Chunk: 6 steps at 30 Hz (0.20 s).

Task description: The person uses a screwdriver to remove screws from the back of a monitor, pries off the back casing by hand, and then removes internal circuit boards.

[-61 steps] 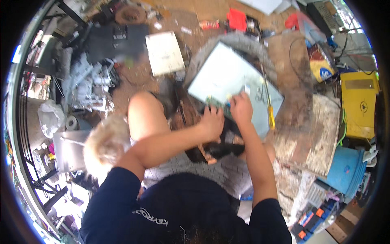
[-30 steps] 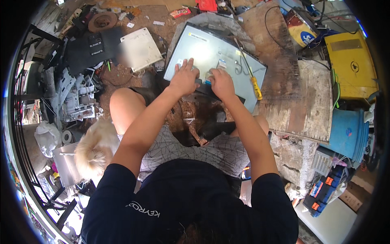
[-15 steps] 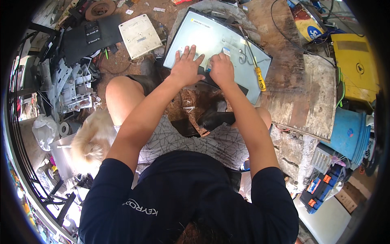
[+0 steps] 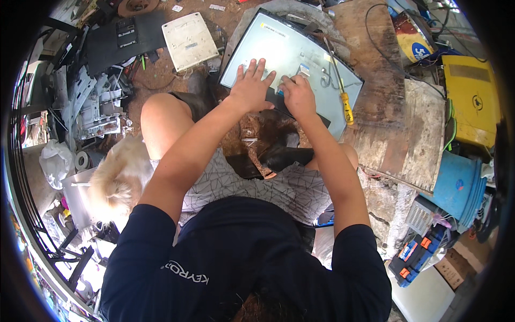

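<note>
A flat display panel [image 4: 260,45] with a pale silvery back and dark edges lies before me at a slant. My left hand [image 4: 251,86] rests flat on its left part, fingers spread. Close by, my right hand [image 4: 299,97] is closed, fingertips bent down at the panel's near edge. A bit of teal shows beside those fingertips; what they grip is hidden. Along that near edge runs a dark strip [image 4: 279,103], partly covered by both hands. On the panel's right side lies a screwdriver [image 4: 347,108] with a yellow handle, its shaft pointing away from me.
Wooden boards [image 4: 397,126] lie to the right, near a yellow case [image 4: 471,96] and a blue bucket [image 4: 456,180]. An off-white plastic casing [image 4: 189,43] sits left of the panel. Metal scrap [image 4: 102,107] is heaped farther left. A furry animal [image 4: 120,174] is beside my left leg.
The view has shifted slightly. My right hand has drawn a little toward me, and its fingers have changed their bend. My left hand stays flat on the panel.
</note>
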### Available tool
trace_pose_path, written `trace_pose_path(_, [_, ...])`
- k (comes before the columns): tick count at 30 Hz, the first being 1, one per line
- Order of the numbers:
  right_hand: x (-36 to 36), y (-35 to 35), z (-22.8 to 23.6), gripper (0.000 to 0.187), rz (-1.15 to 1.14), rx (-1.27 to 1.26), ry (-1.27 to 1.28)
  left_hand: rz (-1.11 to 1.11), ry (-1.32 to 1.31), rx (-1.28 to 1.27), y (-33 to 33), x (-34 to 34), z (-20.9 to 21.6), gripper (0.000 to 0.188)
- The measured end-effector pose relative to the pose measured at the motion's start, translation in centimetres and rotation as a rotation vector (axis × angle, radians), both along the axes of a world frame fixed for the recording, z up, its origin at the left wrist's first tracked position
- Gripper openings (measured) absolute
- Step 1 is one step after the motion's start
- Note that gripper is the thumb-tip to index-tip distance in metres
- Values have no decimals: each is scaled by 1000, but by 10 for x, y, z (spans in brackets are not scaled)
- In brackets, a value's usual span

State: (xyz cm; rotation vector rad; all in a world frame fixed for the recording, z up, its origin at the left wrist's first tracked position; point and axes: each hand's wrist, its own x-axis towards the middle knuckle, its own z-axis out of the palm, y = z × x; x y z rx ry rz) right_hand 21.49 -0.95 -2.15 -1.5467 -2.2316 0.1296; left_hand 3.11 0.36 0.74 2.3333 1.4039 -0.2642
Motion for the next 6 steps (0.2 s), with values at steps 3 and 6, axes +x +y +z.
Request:
trace_pose_path(3, [-9,-6,0,14,-127,-70,-11,-7,-2,2,2,2,-1,98])
trace_pose_path(6, [-13,-6,5,21,-196,-86,-29,-6,7,-2,2,3,-3,97])
